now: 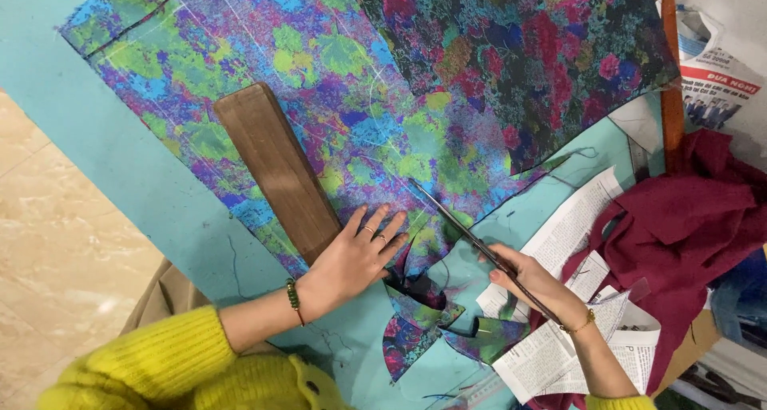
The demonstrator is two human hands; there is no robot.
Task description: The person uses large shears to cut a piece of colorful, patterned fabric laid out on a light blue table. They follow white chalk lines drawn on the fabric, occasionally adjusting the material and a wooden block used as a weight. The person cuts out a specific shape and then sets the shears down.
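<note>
Left hand (351,258) flat, fingers spread on patterned fabric (343,83), right hand (531,281) gripping scissors (463,226), handles hidden

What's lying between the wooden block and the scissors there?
In the head view, the left hand lies flat on the multicoloured printed fabric between the wooden block and the scissors, which the right hand holds.

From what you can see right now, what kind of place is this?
Probably a tailoring or sewing workroom. On a teal cutting table, the right hand holds scissors to patterned fabric that the left hand presses flat. A wooden block lies on the cloth, with newspaper pieces nearby.
</note>
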